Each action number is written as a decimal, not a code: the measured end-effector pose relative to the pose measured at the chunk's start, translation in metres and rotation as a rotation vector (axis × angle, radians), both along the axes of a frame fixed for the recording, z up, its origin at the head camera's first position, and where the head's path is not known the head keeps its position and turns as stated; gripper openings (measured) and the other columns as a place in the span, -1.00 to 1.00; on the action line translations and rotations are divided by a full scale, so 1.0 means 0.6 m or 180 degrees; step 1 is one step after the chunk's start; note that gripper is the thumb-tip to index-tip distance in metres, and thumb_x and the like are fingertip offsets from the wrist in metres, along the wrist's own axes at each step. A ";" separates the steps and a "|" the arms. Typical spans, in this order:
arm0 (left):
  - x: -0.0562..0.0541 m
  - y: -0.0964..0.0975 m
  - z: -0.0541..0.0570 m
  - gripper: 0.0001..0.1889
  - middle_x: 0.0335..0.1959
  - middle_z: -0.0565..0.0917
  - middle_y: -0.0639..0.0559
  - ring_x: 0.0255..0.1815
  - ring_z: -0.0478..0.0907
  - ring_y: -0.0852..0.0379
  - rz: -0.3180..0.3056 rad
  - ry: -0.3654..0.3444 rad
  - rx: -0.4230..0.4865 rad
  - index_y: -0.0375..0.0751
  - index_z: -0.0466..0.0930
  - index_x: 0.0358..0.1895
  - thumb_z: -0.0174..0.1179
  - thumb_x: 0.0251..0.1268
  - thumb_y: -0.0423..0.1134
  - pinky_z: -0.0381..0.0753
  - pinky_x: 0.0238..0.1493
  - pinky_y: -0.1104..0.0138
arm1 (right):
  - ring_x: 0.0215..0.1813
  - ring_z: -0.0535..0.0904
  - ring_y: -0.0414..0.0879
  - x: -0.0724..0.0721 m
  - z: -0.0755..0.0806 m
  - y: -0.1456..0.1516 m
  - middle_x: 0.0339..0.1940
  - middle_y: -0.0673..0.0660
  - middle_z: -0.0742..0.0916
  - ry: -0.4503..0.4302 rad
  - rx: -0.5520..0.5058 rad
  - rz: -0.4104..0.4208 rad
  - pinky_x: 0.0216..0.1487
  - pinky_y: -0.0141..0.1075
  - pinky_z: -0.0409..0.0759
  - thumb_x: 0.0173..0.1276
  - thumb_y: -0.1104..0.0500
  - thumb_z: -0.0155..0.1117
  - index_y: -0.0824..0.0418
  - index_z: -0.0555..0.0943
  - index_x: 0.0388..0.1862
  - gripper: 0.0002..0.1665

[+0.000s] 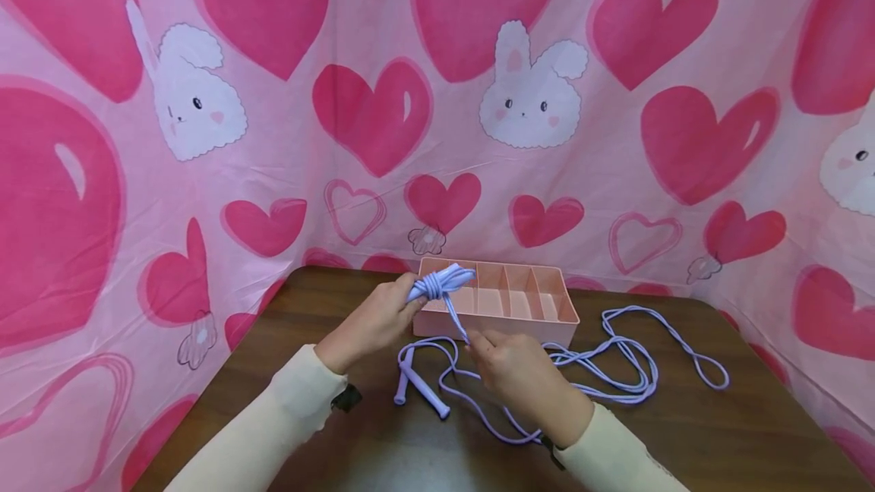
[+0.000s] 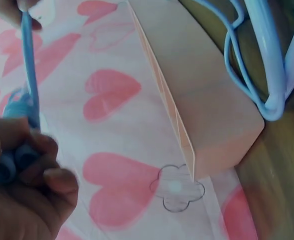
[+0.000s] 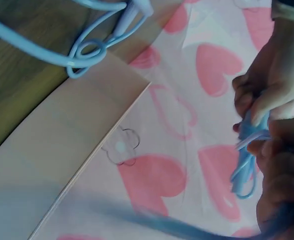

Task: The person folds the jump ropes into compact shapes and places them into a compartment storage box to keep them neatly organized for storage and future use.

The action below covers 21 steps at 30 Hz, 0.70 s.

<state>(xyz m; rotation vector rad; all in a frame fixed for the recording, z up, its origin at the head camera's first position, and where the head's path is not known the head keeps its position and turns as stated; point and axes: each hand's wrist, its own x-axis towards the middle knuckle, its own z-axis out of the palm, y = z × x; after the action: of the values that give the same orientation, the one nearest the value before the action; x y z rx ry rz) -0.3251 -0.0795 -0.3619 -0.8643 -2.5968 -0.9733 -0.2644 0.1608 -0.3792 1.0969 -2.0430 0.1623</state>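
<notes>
My left hand (image 1: 376, 323) grips a lavender jump rope bundle (image 1: 432, 286) above the table, its cord wrapped several times round the handles. A strand (image 1: 456, 319) runs taut from the bundle down to my right hand (image 1: 518, 376), which pinches it. In the left wrist view, handle ends (image 2: 7, 167) show inside the left hand's curled fingers. The right wrist view has the bundle (image 3: 244, 160) between both hands, and a blurred cord (image 3: 172, 227) trails below. On the table, two more lavender handles (image 1: 427, 393) lie crossed in front of the box.
A pink box (image 1: 492, 325) with several upright dividers stands at the back of the brown wooden table (image 1: 369, 439). Loose lavender cord (image 1: 639, 389) lies in loops to the right; where each strand leads is unclear. Behind hangs a pink heart-and-rabbit cloth (image 1: 383, 127).
</notes>
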 end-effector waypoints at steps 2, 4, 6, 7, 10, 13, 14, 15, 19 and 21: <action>-0.007 -0.002 0.002 -0.87 -0.49 0.40 0.06 -0.46 0.41 0.14 0.0121 0.0169 0.0003 -0.22 0.41 -0.08 0.12 0.43 -0.28 0.47 -0.40 0.29 | -0.73 0.24 -0.19 0.006 0.002 -0.004 -0.68 -0.06 0.42 0.0060 -0.0083 -0.0026 -0.79 -0.37 0.21 0.59 0.09 -0.18 0.24 0.56 -0.37 -0.56; -0.013 -0.004 0.003 -0.87 -0.48 0.41 0.06 -0.45 0.41 0.14 0.0188 0.0206 -0.0002 -0.22 0.43 -0.07 0.12 0.43 -0.29 0.47 -0.38 0.28 | -0.74 0.21 -0.19 0.010 0.006 -0.007 -0.70 -0.06 0.40 0.0151 -0.0110 -0.0071 -0.81 -0.36 0.17 0.62 0.04 -0.30 0.20 0.54 -0.45 -0.45; -0.017 -0.006 0.004 -0.88 -0.49 0.41 0.06 -0.46 0.41 0.13 0.0188 0.0069 -0.0006 -0.20 0.43 -0.09 0.13 0.43 -0.29 0.46 -0.41 0.29 | -0.75 0.19 -0.19 0.013 0.010 -0.007 -0.70 -0.06 0.39 0.0223 -0.0085 -0.0084 -0.81 -0.36 0.13 0.62 0.03 -0.30 0.18 0.53 -0.49 -0.44; -0.018 -0.007 0.004 -0.89 -0.50 0.41 0.05 -0.47 0.41 0.13 0.0168 -0.0026 -0.0018 -0.19 0.44 -0.10 0.14 0.42 -0.29 0.46 -0.43 0.28 | -0.74 0.19 -0.19 0.014 0.013 -0.006 -0.70 -0.06 0.39 0.0238 -0.0059 -0.0076 -0.81 -0.37 0.11 0.62 0.04 -0.28 0.17 0.53 -0.50 -0.46; -0.018 -0.007 0.002 -0.88 -0.51 0.43 0.04 -0.48 0.42 0.13 0.0135 -0.0311 -0.0090 -0.17 0.45 -0.11 0.17 0.40 -0.28 0.46 -0.46 0.29 | -0.72 0.20 -0.18 0.015 0.024 -0.001 -0.67 -0.05 0.39 0.0288 0.0083 -0.0023 -0.79 -0.37 0.10 0.58 0.11 -0.24 0.18 0.54 -0.48 -0.52; -0.017 -0.005 -0.003 -0.85 -0.46 0.49 0.07 -0.42 0.45 0.13 0.0069 -0.0423 -0.0182 -0.16 0.49 -0.06 0.18 0.39 -0.26 0.50 -0.39 0.28 | -0.69 0.26 -0.17 0.012 0.036 0.003 -0.63 -0.02 0.44 0.0365 0.0231 0.0051 -0.77 -0.36 0.18 0.57 0.16 -0.21 0.20 0.56 -0.42 -0.57; -0.017 -0.005 -0.006 -0.83 -0.44 0.50 0.08 -0.40 0.46 0.14 0.0036 -0.0446 -0.0206 -0.15 0.50 -0.02 0.18 0.40 -0.25 0.51 -0.36 0.28 | -0.67 0.30 -0.16 0.012 0.039 0.003 -0.60 -0.01 0.47 0.0402 0.0277 0.0055 -0.75 -0.35 0.24 0.58 0.16 -0.23 0.21 0.57 -0.40 -0.56; -0.017 -0.004 -0.008 -0.82 -0.42 0.52 0.10 -0.38 0.48 0.15 -0.0002 -0.0460 -0.0237 -0.12 0.51 -0.01 0.17 0.40 -0.24 0.53 -0.33 0.29 | -0.64 0.38 -0.15 0.011 0.042 0.004 -0.56 0.01 0.52 0.0425 0.0311 0.0055 -0.73 -0.34 0.32 0.58 0.17 -0.24 0.22 0.59 -0.37 -0.55; -0.014 -0.001 -0.017 -0.87 -0.43 0.53 0.14 -0.39 0.48 0.19 -0.0213 -0.0464 -0.0332 -0.05 0.54 -0.06 0.18 0.40 -0.23 0.54 -0.29 0.31 | -0.57 0.53 -0.08 0.007 0.053 0.007 -0.42 0.08 0.65 0.0465 0.0367 0.0026 -0.66 -0.27 0.46 0.56 0.21 -0.32 0.27 0.63 -0.25 -0.51; -0.012 0.001 -0.020 -0.90 -0.44 0.52 0.15 -0.41 0.48 0.20 -0.0316 -0.0480 -0.0386 -0.03 0.56 -0.10 0.19 0.39 -0.24 0.55 -0.32 0.32 | -0.57 0.54 -0.06 0.003 0.057 0.009 -0.40 0.09 0.65 0.0478 0.0378 0.0022 -0.65 -0.26 0.47 0.54 0.23 -0.34 0.28 0.62 -0.23 -0.51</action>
<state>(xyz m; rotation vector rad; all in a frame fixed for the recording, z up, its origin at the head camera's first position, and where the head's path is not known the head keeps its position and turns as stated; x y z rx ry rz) -0.3323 -0.0790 -0.3741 -0.9943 -2.7887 -0.9489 -0.2627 0.1663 -0.3448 1.1532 -1.9347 -0.0377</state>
